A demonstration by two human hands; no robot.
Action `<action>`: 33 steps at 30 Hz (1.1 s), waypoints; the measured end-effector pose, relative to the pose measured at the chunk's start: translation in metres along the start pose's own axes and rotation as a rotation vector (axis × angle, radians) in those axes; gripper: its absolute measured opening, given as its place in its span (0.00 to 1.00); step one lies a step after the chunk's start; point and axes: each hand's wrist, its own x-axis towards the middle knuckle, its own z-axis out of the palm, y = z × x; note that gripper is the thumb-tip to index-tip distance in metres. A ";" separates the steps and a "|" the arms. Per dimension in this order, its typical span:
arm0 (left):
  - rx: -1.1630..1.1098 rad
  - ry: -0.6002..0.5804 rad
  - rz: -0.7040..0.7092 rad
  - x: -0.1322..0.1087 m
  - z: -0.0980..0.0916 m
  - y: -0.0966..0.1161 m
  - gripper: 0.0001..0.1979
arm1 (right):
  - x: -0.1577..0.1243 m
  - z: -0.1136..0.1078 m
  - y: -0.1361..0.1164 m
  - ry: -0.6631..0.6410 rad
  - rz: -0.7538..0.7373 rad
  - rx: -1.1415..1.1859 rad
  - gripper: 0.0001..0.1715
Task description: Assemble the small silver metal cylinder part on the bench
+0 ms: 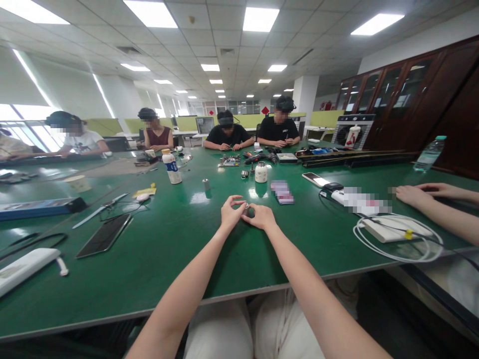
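My left hand [232, 212] and my right hand [261, 216] meet above the green table [168, 269], fingertips almost touching. Pinched between them is a small grey metallic piece [246, 210], mostly covered by the fingers, so its kind is unclear. Thumb and fingers of both hands are closed on it. Beyond my left hand a small grey metal cylinder [205, 184] stands upright. A white jar [261, 173] stands past my right hand, with a pinkish flat item [282, 192], blurred out, to its right.
A white bottle [171, 168], a dark tablet-like slab [105, 235] and cables lie leftward. To the right are a phone [315, 179], a white box with coiled cable [398, 228], a clear bottle [430, 155] and another person's hands [415, 194]. Several people sit across the table.
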 end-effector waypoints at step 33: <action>0.211 0.050 0.184 -0.003 0.000 -0.004 0.13 | -0.001 0.000 -0.001 -0.003 0.012 -0.001 0.24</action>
